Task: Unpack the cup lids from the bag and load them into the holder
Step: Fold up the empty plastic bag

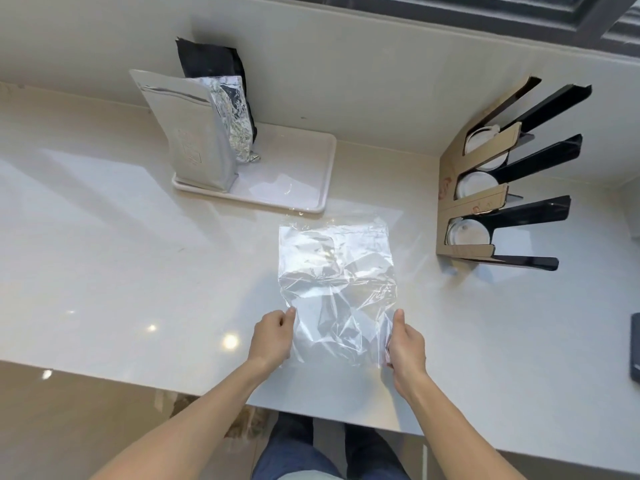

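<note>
A clear plastic bag (337, 285) lies flat and crumpled on the pale counter, with no lids visible inside it. My left hand (272, 336) pinches its near left edge and my right hand (405, 344) grips its near right edge. At the right stands a black and cardboard lid holder (481, 202) with three slots. White cup lids sit in each slot: the top slot's lids (481, 140), the middle slot's lids (476, 185) and the bottom slot's lids (467, 232).
A white tray (311, 188) at the back holds a silver pouch (194, 133), a crinkled foil bag (235, 116) and a black bag (211, 62). A dark device (635, 348) lies at the right edge. The counter's near edge runs just below my wrists.
</note>
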